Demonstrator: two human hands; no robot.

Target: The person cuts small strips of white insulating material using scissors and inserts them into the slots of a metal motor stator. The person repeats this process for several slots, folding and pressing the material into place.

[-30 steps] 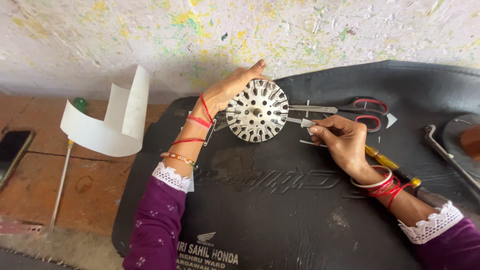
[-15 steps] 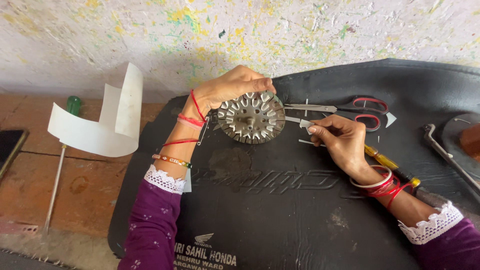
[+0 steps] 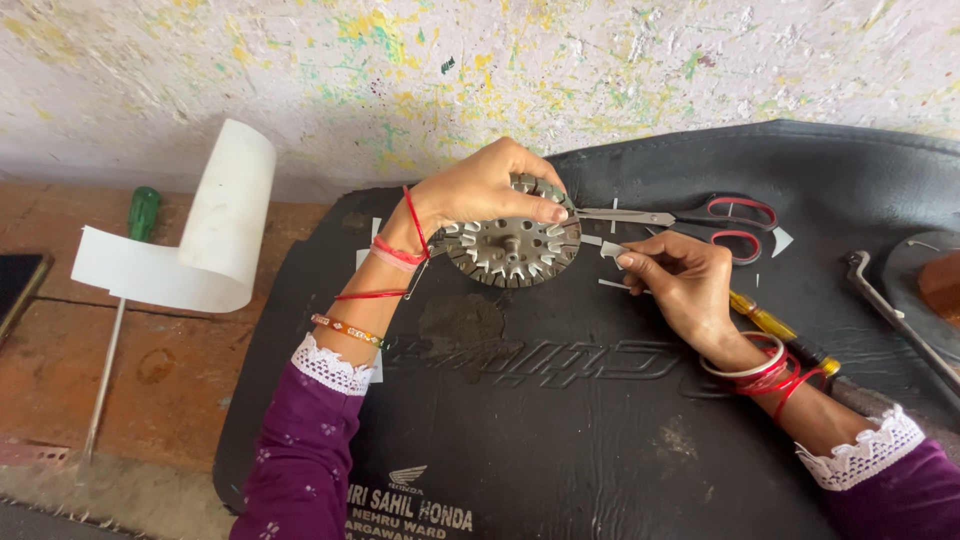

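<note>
While the view looks down on a black work mat, these lines run from left to right.

Far left: a dark phone (image 3: 18, 290) lies at the frame edge on the reddish floor.
Screwdriver: a green-handled screwdriver (image 3: 141, 212) with a long shaft lies beside a curled white sheet (image 3: 205, 245), well apart from both hands.
Mat: the black mat (image 3: 560, 420) covers the middle and right of the view.
Left hand: the left hand (image 3: 480, 190) arches over the far rim of the slotted metal disc (image 3: 512, 250), its fingers closed on the edge.
What changed: one second ago the disc stood upright, its face toward the camera; half a second ago it was tipping; now it lies almost flat on the mat, hub upward.
Meaning: laid flat and steadied, the slots face up, which probably makes them easier to reach.
Right hand: the right hand (image 3: 685, 285), in much the same place as before, pinches a small white paper strip (image 3: 610, 250) in a narrow fingertip grip, just beside the disc's right edge.
Behind it: red-handled scissors (image 3: 700, 222) lie on the mat, with paper scraps nearby.
Under the wrist: a yellow-handled tool (image 3: 775, 330) shows partly.
Far right: a bent metal bar (image 3: 890, 310) rests near the mat's edge.
</note>
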